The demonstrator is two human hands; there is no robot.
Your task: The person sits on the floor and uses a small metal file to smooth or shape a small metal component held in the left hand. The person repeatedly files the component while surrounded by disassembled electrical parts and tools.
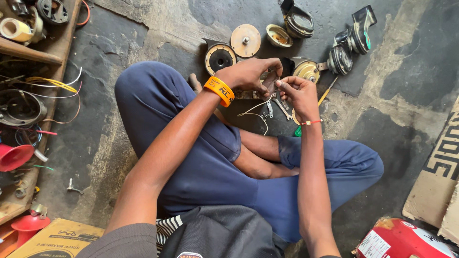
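Pinching: my right hand (299,93) pinches the top end of a thin pale wire (256,107) between thumb and forefinger; my left hand (251,74) closes its fingertips on the same spot from the left, so both hands meet above the far floor, beyond my crossed legs.
Wire lie: it hangs from the pinch down and leftward, its long axis slanting toward my near left, the loose end curling over the floor.
Nearer hand: both touch at the pinch; the trailing length lies under my left hand.
What exactly sits between the fingertips: too small to tell beyond the wire.
Wrists: one orange wristband (219,90) on the left, one red thread bracelet (311,123) on the right.
Round horn parts: about eight, scattered far of my hands, among them a tan disc (245,40) and a black-centred horn (220,58).
Spanner (283,109): one, lying just below the pinch.
Screwdriver (327,91): one yellow-handled, right of my right hand.
Red funnel horn (13,156): one, far left.
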